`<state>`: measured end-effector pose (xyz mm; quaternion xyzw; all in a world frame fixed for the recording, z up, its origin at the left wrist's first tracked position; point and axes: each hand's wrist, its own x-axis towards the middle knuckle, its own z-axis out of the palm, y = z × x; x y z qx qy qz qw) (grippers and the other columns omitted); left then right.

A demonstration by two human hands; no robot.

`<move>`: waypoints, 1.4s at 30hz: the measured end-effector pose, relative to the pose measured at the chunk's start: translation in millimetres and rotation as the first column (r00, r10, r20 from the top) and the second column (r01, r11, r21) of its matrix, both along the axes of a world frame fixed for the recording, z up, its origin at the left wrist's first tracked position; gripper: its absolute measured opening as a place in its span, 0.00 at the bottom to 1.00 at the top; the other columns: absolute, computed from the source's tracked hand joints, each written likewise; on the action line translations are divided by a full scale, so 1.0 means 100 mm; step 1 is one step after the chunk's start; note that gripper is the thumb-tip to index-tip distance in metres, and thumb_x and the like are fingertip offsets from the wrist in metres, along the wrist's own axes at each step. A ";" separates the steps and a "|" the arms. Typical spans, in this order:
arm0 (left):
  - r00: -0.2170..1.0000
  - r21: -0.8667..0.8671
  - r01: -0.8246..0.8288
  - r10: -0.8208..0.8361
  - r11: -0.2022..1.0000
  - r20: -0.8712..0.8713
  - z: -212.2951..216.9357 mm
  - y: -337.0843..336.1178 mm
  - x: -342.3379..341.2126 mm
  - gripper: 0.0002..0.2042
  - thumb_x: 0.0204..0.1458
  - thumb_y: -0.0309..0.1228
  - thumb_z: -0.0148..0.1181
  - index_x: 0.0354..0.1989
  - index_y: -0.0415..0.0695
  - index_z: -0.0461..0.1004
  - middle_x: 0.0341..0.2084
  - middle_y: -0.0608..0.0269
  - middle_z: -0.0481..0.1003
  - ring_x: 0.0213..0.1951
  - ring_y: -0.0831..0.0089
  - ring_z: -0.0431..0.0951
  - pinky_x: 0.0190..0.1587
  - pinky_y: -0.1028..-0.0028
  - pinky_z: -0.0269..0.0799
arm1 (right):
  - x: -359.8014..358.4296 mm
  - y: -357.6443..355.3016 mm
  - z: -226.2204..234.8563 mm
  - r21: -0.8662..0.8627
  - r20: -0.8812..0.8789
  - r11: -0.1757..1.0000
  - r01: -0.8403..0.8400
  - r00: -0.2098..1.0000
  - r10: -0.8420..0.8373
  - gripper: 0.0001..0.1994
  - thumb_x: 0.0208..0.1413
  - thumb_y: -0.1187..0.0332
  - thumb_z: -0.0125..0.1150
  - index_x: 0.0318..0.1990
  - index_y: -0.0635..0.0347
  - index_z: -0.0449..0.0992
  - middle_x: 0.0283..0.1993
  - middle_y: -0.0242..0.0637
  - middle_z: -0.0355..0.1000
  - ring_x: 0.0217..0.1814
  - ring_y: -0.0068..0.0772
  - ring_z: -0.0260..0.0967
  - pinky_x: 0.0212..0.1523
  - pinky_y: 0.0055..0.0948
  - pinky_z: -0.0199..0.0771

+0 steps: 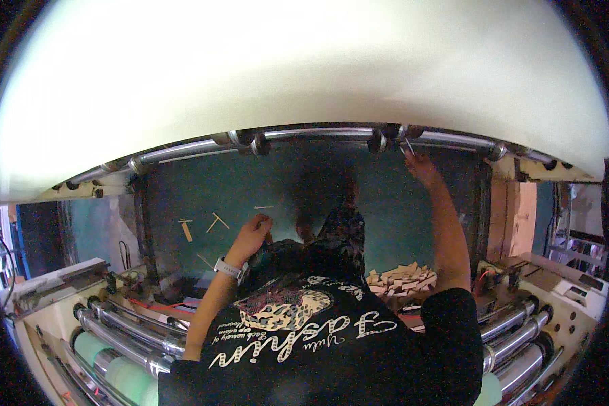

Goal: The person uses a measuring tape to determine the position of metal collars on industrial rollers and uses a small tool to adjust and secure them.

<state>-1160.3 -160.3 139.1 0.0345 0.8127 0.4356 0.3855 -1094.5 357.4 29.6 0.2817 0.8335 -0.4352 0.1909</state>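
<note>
My right hand (423, 168) is raised at the far right, its fingers closed around a slim, shiny tool (409, 146) whose exact kind I cannot make out. The tool's tip meets or overlaps a dark collar (404, 131) on the long metal shaft (321, 134); contact is unclear. Above the shaft spreads a huge pale sheet or roll (304, 64). Lower and to the left, my left hand (251, 233) hangs near my body with curled fingers, a white watch (230, 268) on its wrist. Whatever those fingers may hold is hidden.
Thin wooden strips (186, 230) lie scattered on the green floor (216, 183) at left. A heap of small wooden blocks (402, 279) sits right of my body. Metal rollers (125, 338) in machine frames flank me on both sides, with red cables (152, 306) nearby.
</note>
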 end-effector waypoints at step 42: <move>0.821 0.216 0.557 -0.571 0.802 0.003 0.49 0.54 -0.24 0.43 0.40 0.56 0.57 0.60 0.41 0.48 0.50 0.45 0.63 0.54 0.57 0.63 0.55 0.66 0.57 | 0.16 -3.31 1.01 -0.748 -0.204 0.657 -0.098 0.975 -0.088 0.23 0.43 0.67 0.62 0.50 0.53 0.65 0.31 0.28 0.69 0.26 0.19 0.63 0.23 0.20 0.66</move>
